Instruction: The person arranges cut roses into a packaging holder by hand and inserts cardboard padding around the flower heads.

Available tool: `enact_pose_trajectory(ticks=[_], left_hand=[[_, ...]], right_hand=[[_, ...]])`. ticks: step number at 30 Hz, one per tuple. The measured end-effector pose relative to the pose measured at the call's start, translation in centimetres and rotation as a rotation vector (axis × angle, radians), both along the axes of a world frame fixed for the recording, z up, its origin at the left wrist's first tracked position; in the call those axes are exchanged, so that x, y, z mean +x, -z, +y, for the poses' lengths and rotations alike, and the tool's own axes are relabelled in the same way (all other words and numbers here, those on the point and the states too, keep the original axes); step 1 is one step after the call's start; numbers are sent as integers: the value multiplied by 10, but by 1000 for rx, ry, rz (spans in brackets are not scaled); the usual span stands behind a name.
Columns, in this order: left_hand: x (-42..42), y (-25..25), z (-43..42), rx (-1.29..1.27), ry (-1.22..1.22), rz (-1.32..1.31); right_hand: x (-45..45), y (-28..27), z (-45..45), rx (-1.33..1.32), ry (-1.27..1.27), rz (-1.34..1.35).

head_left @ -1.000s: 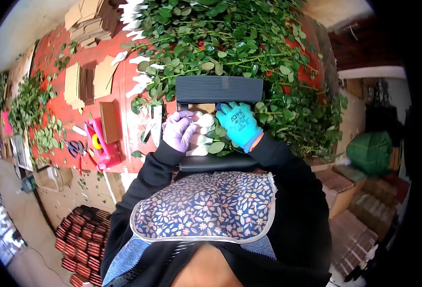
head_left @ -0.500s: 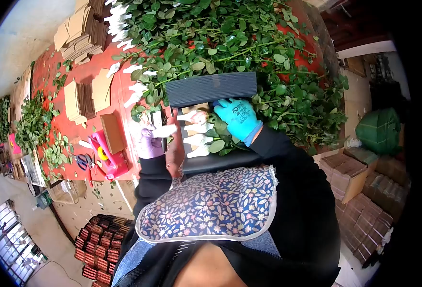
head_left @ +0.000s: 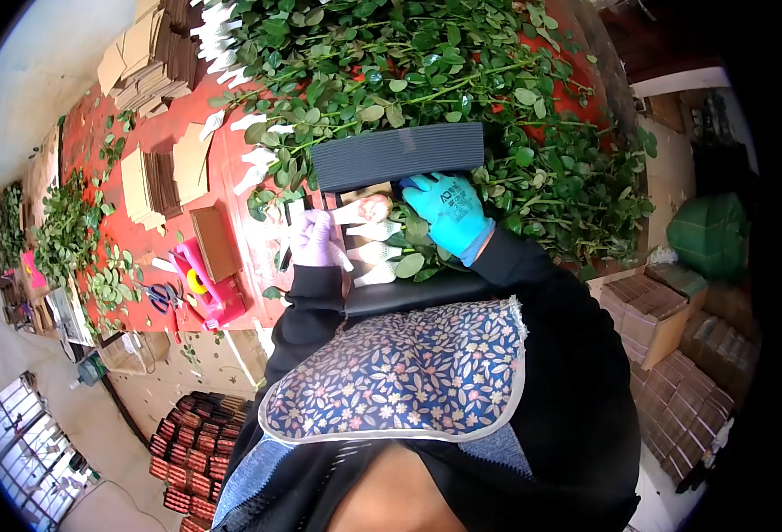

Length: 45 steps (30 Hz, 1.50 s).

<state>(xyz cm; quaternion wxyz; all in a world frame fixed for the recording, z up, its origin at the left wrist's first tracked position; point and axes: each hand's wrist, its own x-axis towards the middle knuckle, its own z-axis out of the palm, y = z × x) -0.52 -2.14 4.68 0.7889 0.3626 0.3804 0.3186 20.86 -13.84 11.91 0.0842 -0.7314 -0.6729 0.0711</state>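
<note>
My left hand [head_left: 315, 240], in a lilac glove, is closed left of the row of flower heads. A bit of white net sleeve [head_left: 340, 259] sticks out below its fingers. Just right of it lies a pinkish rose head [head_left: 374, 208] in white netting. Below that rose are more netted heads [head_left: 375, 251], with leafy stems pointing right. My right hand [head_left: 449, 213], in a turquoise glove, is over the stems with its fingers curled by the lower edge of the dark ribbed board [head_left: 400, 155]. What those fingers hold is hidden.
Leafy rose stems [head_left: 391, 80] cover much of the red table [head_left: 174, 129]. On the left are cardboard pieces [head_left: 191, 164], a pink tape dispenser [head_left: 206, 288] and scissors [head_left: 159, 300]. Cartons [head_left: 643, 306] stand at right; red-and-black stacked items [head_left: 191, 452] are below.
My left hand has moved right, towards the netted rose heads, and its white net sleeve is now mostly hidden. The right hand stays by the board. The view has shifted slightly.
</note>
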Motion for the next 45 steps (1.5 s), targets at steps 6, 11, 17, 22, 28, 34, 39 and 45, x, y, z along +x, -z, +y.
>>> enact_pose_trajectory(ticks=[6,11,17,22,28,34,39,45], left_hand=[[-23,-31,41,102,-2,-61],[-43,15,15,226,286,-15],[-15,-8,2,837,450,485],[-11,-5,1,711,503,382],[-32,27,1,592,286,249],[-76,-13,39,426,302,126],[-52,-46,18,581,674,469],[-29,-27,-4,654,643,371]], right_hand=[[7,5,-5,81,-27,26],[9,-29,-10,-90,-167,-40],[-16,-106,-9,-286,-118,-55],[-20,-17,-13,-175,-174,-75],[-22,-2,-7,-190,-145,-146],[-9,-5,-13,-181,-107,-30],[-18,-44,-13,-171,-248,49],[-29,-11,-19,-195,-273,67]])
